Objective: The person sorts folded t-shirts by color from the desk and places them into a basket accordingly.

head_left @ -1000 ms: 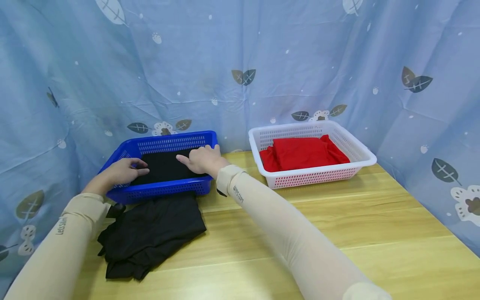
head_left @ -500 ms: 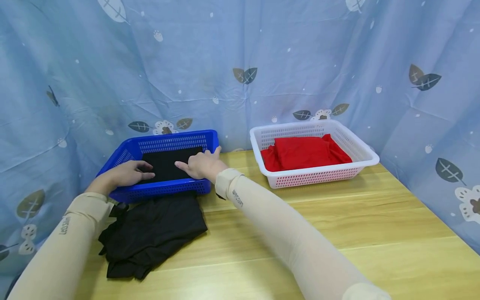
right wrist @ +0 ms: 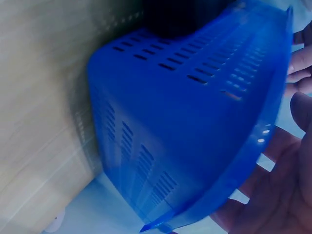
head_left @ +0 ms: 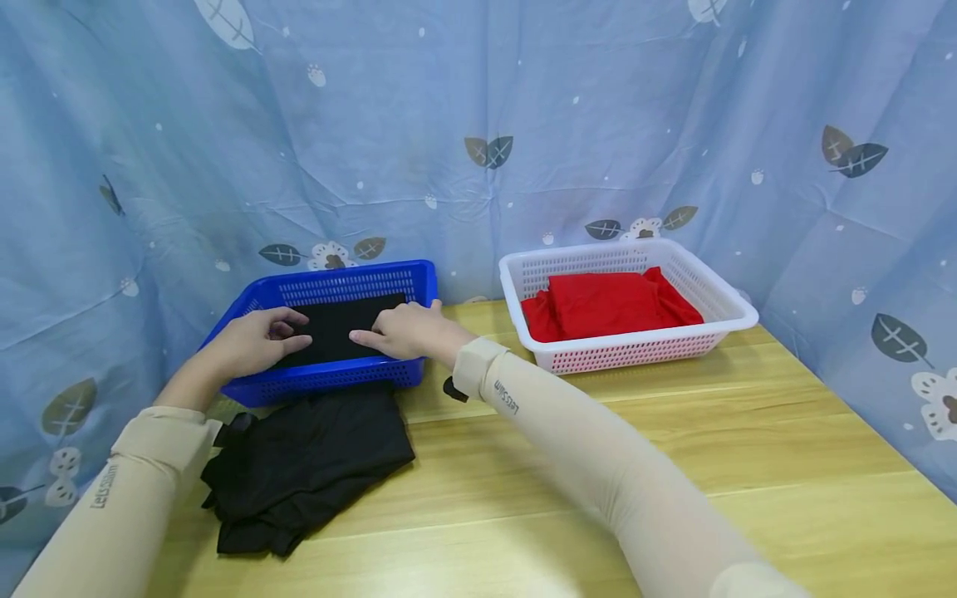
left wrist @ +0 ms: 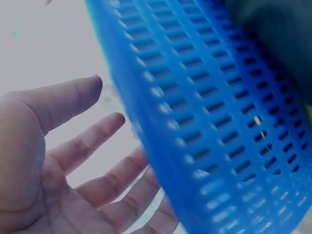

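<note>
Over the left end of a blue perforated basket point(head_left: 317, 384) is my left hand point(head_left: 250, 342), its fingers loosely bent. The left wrist view shows that palm open beside the basket's rim, with nothing held. My right hand point(head_left: 409, 330) lies across the basket's right end, thumb stretched inward; in the right wrist view its fingers point(right wrist: 243, 195) pass behind the rim. Folded black cloth point(head_left: 340, 320) lies flat inside the basket, between the hands. Whether the fingertips touch the cloth cannot be made out. A second black cloth point(head_left: 314, 469), loosely folded, lies on the table in front.
A white perforated basket point(head_left: 635, 353) stands to the right on the wooden table point(head_left: 523, 498), holding folded red cloth point(head_left: 613, 305). Behind both baskets hangs a blue patterned curtain point(head_left: 419, 100), which also lines the table's right side.
My left hand has shifted slightly right and its wrist has turned. The right hand has lowered a little, with its wrist moving right. The baskets and cloths stay put.
</note>
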A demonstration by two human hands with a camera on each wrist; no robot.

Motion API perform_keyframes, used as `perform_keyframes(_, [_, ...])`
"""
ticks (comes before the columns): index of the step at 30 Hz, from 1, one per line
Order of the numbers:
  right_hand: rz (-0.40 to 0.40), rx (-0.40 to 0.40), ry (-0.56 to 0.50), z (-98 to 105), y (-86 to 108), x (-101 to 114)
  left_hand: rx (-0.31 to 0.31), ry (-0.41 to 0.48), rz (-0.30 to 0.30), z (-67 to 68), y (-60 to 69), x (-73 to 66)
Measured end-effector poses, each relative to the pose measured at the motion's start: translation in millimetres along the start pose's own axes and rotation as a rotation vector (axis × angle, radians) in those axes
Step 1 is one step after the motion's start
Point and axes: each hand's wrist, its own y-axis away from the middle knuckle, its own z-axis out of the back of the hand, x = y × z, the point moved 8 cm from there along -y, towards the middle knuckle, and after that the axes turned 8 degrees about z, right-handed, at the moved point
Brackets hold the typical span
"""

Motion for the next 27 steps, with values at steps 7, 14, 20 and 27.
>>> perform_keyframes(7, [0.109,-0.046,-0.014,9.1,13.5,7.2,-0.041,0.030,-0.044,5.5,21.3,-29.2])
perform_keyframes(14, [0.212,-0.083,-0.040,14.8,25.9,15.1,-0.105,0.052,-0.112,8.7,47.2,-47.1])
perform_keyframes(20, [0.296,-0.132,-0.062,22.1,38.9,21.3,-0.140,0.053,-0.136,13.0,66.9,-53.4])
perform_keyframes(27, [0.388,-0.149,-0.143,22.7,56.0,26.9,-0.155,0.039,-0.146,13.7,88.4,-52.6])
